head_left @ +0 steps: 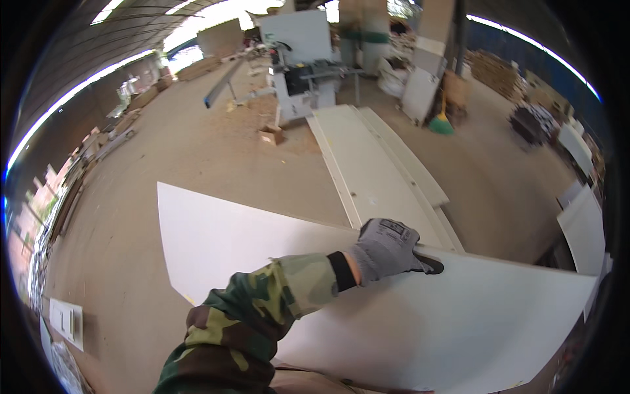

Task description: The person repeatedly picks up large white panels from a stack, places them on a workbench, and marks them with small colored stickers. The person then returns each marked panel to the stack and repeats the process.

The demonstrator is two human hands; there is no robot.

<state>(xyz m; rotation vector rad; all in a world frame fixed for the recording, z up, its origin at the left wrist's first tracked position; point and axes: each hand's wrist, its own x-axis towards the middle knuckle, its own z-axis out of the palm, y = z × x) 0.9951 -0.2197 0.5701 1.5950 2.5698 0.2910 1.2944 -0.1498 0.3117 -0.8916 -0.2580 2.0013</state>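
Note:
My left hand (388,251), in a grey glove with dark fingertips, comes in from the lower left in a camouflage sleeve. It is closed over the upper edge of a large white board (459,315), thumb on the near face and fingers over the far side. The board stands tilted in front of me and spans much of the lower view. My right hand does not show. Just beyond the board's top edge lie long pale panels (374,177), side by side and partly overlapping.
A machine (305,85) with a large upright pale panel stands ahead, a small cardboard box (270,134) near its base. A green broom (442,123) leans by a pillar. White panels (581,230) stand at the right; a small white panel (66,324) lies at lower left.

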